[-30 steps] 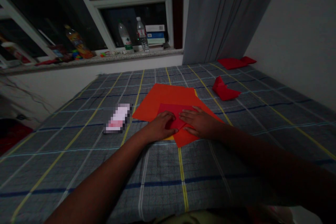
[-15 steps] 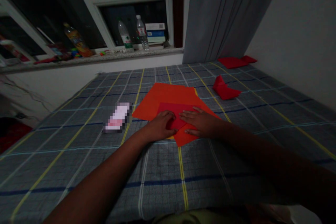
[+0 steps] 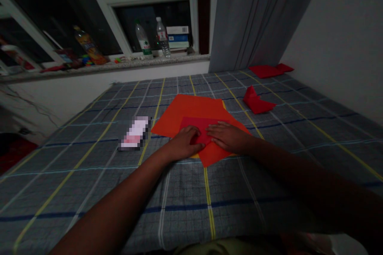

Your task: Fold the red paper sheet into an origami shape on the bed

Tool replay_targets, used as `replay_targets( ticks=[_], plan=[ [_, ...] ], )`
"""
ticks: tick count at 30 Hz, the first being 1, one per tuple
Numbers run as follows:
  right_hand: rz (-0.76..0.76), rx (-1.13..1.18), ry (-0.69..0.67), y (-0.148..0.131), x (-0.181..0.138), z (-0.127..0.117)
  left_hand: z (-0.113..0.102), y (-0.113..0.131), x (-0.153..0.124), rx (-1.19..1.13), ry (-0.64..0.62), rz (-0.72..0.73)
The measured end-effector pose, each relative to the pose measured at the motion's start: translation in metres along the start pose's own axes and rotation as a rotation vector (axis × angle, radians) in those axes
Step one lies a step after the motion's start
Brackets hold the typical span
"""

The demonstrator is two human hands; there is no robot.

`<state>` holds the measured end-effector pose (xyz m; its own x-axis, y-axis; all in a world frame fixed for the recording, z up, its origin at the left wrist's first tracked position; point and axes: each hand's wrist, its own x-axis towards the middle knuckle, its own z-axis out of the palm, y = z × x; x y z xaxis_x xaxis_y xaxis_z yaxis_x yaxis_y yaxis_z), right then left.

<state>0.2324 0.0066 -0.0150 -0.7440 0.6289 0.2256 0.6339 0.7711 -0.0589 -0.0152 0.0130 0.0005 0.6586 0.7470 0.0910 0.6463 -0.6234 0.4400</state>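
Observation:
A red sheet of paper (image 3: 202,123) lies on top of orange paper (image 3: 191,105) on the checked cloth, with part of its near side folded. On its left part rests my left hand (image 3: 187,141), thumb apart from the curved fingers, pressing the paper down. My right hand (image 3: 229,136) lies flat on the right part, fingers stretched toward the middle. Below both hands a corner of orange paper (image 3: 208,159) points toward me. Some of the red sheet is hidden under the hands.
Left of the paper lies a phone (image 3: 134,133) with a blurred screen. A folded red paper shape (image 3: 257,102) stands to the right, and more red paper (image 3: 266,71) lies by the wall. Bottles (image 3: 163,38) and stacked boxes (image 3: 178,39) line the windowsill.
My right hand has shifted slightly; its thumb has drawn in toward the fingers. My left hand stays nearly in place on the red paper.

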Motion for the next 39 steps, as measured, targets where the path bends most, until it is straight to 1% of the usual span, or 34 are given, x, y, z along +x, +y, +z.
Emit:
replay_targets(
  ticks=[4, 10, 15, 19, 25, 28, 34, 39],
  plan=[
    [0.012, -0.036, -0.040, -0.002, -0.001, -0.004, 0.003, -0.002, 0.001, 0.026, 0.019, 0.001],
    [0.076, -0.108, 0.003, -0.003, 0.000, -0.011, 0.005, -0.001, 0.002, 0.017, 0.028, -0.027],
    [0.072, -0.092, -0.035, -0.002, 0.001, -0.010, 0.004, 0.000, 0.002, 0.046, 0.023, -0.029],
    [0.073, -0.099, -0.029, -0.002, 0.000, -0.008, 0.005, -0.001, 0.001, 0.055, 0.012, -0.041],
    [0.066, -0.116, -0.019, -0.001, 0.000, -0.007, 0.003, -0.003, -0.001, 0.098, -0.021, 0.059],
    [0.060, -0.122, -0.002, -0.002, 0.001, -0.006, 0.003, -0.003, -0.001, 0.098, -0.018, 0.075],
    [0.049, -0.089, -0.019, -0.004, 0.003, -0.004, 0.007, -0.005, 0.001, 0.083, -0.001, 0.040],
    [0.068, -0.071, -0.029, -0.003, 0.003, -0.005, 0.005, -0.004, 0.002, 0.083, -0.036, -0.010]
  ],
)
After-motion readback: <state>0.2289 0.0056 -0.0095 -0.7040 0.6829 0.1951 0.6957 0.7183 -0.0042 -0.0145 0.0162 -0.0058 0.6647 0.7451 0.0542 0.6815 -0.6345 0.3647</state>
